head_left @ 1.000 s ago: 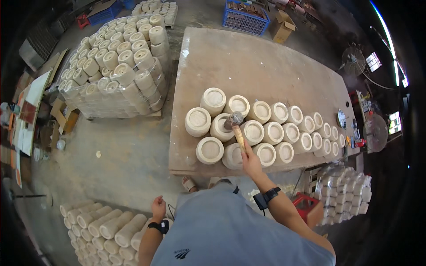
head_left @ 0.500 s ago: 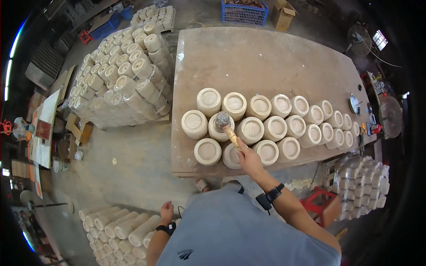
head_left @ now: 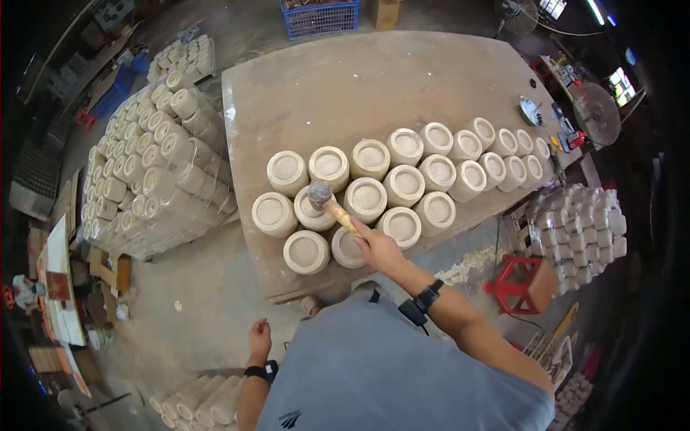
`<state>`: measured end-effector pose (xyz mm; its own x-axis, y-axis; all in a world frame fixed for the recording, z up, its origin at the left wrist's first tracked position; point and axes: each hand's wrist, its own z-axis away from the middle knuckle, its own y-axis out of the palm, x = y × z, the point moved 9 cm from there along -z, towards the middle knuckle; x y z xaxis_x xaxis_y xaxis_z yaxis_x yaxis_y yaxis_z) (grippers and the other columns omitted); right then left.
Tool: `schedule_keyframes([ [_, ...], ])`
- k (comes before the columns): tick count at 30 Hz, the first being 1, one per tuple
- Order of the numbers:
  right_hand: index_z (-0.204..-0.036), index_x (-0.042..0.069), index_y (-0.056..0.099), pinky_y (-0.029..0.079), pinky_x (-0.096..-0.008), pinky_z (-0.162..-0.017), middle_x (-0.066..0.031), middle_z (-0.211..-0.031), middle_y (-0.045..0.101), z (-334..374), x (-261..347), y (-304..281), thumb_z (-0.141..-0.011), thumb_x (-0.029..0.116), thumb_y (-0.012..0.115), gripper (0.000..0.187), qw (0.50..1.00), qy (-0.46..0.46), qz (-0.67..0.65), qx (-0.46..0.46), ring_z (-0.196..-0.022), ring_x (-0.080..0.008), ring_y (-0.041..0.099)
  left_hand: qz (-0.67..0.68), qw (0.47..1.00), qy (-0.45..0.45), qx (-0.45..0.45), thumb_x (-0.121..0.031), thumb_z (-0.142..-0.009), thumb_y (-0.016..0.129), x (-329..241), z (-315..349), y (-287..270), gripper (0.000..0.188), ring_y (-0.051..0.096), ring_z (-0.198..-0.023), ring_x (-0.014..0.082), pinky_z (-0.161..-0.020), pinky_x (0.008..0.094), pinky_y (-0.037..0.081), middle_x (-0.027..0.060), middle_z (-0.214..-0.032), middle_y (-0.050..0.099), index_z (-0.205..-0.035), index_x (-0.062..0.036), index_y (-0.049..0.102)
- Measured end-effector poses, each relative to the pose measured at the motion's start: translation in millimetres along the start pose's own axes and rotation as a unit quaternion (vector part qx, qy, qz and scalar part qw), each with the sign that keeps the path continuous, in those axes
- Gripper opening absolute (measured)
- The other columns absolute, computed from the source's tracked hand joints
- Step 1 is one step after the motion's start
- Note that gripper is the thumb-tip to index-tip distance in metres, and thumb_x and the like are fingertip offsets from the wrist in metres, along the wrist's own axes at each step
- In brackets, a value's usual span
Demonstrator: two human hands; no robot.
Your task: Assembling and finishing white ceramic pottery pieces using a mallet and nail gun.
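Note:
My right hand (head_left: 379, 249) is closed around the wooden handle of a short tool with a rounded grey head (head_left: 320, 192). The tool's head is over the recess of a pale wooden cylinder (head_left: 307, 213) and partly hides it. Several like cylinders stand packed in rows on the table, each with a round sunken top; one cylinder (head_left: 349, 249) is partly covered by my right hand. My left hand (head_left: 259, 339) hangs low beside my body, fingers loosely bent and a little apart, with nothing visible in it. Both wrists wear black bands.
The brown table (head_left: 302, 86) extends beyond the rows. A film-wrapped stack of cylinders (head_left: 154, 154) stands left of it, and another wrapped stack (head_left: 575, 230) at the right. A red stool (head_left: 519, 286) is near my right arm. More cylinders (head_left: 198, 404) lie low at left.
The view has turned, so the table and rows appear shifted left and tilted. The tool's head stays over the same cylinder, in my right hand's grip. My left hand still hangs low.

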<state>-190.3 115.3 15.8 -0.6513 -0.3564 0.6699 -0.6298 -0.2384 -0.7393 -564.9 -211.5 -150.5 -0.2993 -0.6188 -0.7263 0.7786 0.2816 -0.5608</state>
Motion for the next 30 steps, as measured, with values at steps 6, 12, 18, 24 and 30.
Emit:
schedule_keyframes([
  [6,-0.155,0.015,0.044,0.056,-0.0417,-0.085,-0.0231,-0.118,0.070,54.7,-8.2,-71.5,-0.098,0.010,0.062,0.060,0.986,0.070,-0.021,-0.150,-0.103,-0.0370,0.071,0.037,0.998,0.041,-0.004,-0.018,-0.095,0.067,-12.5,-32.8,-3.1,0.028,0.069,-0.084,0.0181,-0.080,0.0324,0.054,0.0111,-0.092,0.075,-0.118,-0.0012,0.070],
  [12,-0.156,0.015,0.043,0.055,-0.0495,-0.081,-0.0233,-0.111,0.070,56.8,-62.3,-39.6,-0.099,0.017,0.059,0.059,0.978,0.192,0.062,-0.050,-0.093,-0.0435,0.069,-0.024,0.998,0.003,0.058,-0.019,-0.095,0.066,8.1,-32.0,20.6,0.027,0.068,-0.081,0.0184,-0.079,0.0328,0.054,0.0102,-0.090,0.074,-0.116,-0.0037,0.072],
  [18,-0.157,0.016,0.040,0.055,-0.0489,-0.085,-0.0293,-0.113,0.068,53.8,-11.5,-76.0,-0.099,0.016,0.058,0.061,0.979,0.080,-0.006,-0.187,-0.101,-0.0455,0.067,-0.009,0.999,0.023,0.041,-0.020,-0.095,0.066,25.5,-38.4,12.7,0.026,0.068,-0.081,0.0188,-0.078,0.0332,0.054,0.0099,-0.088,0.073,-0.114,-0.0032,0.072],
  [24,-0.155,0.017,0.044,0.055,-0.0480,-0.082,-0.0254,-0.110,0.070,59.9,-47.2,-38.0,-0.099,0.015,0.059,0.058,0.980,0.162,0.063,-0.097,-0.096,-0.0434,0.069,-0.031,0.998,0.016,0.056,-0.018,-0.095,0.066,-13.4,-38.4,9.2,0.026,0.067,-0.081,0.0184,-0.077,0.0324,0.054,0.0091,-0.090,0.073,-0.115,-0.0028,0.072],
  [30,-0.154,0.017,0.046,0.055,-0.0428,-0.084,-0.0262,-0.106,0.070,66.5,-17.5,-67.7,-0.100,0.013,0.057,0.055,0.980,0.143,-0.052,-0.128,-0.093,-0.0401,0.070,-0.023,0.996,0.050,0.068,-0.016,-0.097,0.064,-46.0,-48.0,15.1,0.028,0.070,-0.090,0.0184,-0.084,0.0316,0.054,0.0109,-0.097,0.075,-0.120,-0.0016,0.069],
])
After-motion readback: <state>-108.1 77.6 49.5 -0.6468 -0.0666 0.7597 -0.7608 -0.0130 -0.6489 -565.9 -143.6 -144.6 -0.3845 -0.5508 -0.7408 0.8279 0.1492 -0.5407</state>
